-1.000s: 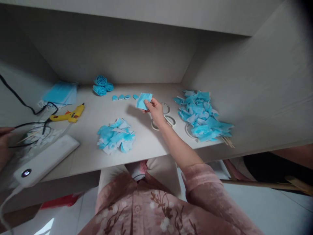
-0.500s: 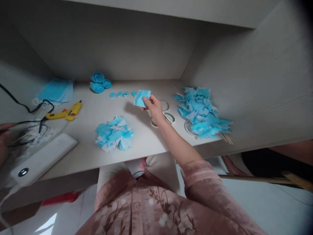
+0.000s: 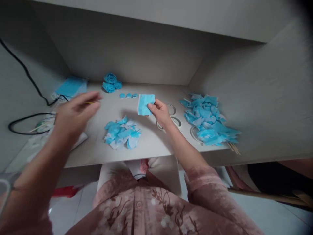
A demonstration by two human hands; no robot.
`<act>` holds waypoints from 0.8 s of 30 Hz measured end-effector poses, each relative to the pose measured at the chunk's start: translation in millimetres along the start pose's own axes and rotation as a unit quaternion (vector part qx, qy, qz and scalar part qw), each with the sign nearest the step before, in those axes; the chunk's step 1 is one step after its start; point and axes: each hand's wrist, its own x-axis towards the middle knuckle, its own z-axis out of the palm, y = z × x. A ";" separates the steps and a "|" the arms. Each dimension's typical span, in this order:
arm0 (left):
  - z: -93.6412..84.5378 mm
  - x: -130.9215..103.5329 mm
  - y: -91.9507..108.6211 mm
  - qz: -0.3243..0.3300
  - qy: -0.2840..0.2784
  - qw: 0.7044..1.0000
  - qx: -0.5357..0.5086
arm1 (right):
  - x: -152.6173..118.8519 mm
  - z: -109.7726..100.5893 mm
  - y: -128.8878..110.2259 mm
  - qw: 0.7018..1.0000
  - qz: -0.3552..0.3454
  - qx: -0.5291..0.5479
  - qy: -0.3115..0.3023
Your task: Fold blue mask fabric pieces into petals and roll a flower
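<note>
My right hand [image 3: 160, 112] pinches a small square of blue mask fabric [image 3: 146, 105] between thumb and fingers, above the desk. Behind and below that hand lie white-handled scissors [image 3: 176, 122], partly covered. My left hand [image 3: 75, 112] is over the left side of the desk, slightly blurred, its thumb and fingers apart. It hides most of a yellow glue gun [image 3: 89, 103], of which a sliver shows between the fingers. A loose pile of cut blue and white pieces [image 3: 123, 133] lies between the hands. Several small folded blue pieces [image 3: 128, 95] sit in a row behind it.
Blue fabric roses [image 3: 110, 83] and stacked face masks [image 3: 71, 86] are at the back left. A larger pile of blue pieces [image 3: 207, 114] covers the right side, with thin sticks [image 3: 234, 148] under it. A black cable [image 3: 25, 70] runs along the left wall.
My left hand has come in from the left edge to over the glue gun. My right hand still holds the fabric square, now turned more upright. The view has shifted a little.
</note>
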 end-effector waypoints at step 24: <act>118.8 45.3 -12.6 -0.117 -0.194 0.929 -0.293 | 4.6 -11.9 -31.2 0.997 0.063 -0.010 0.049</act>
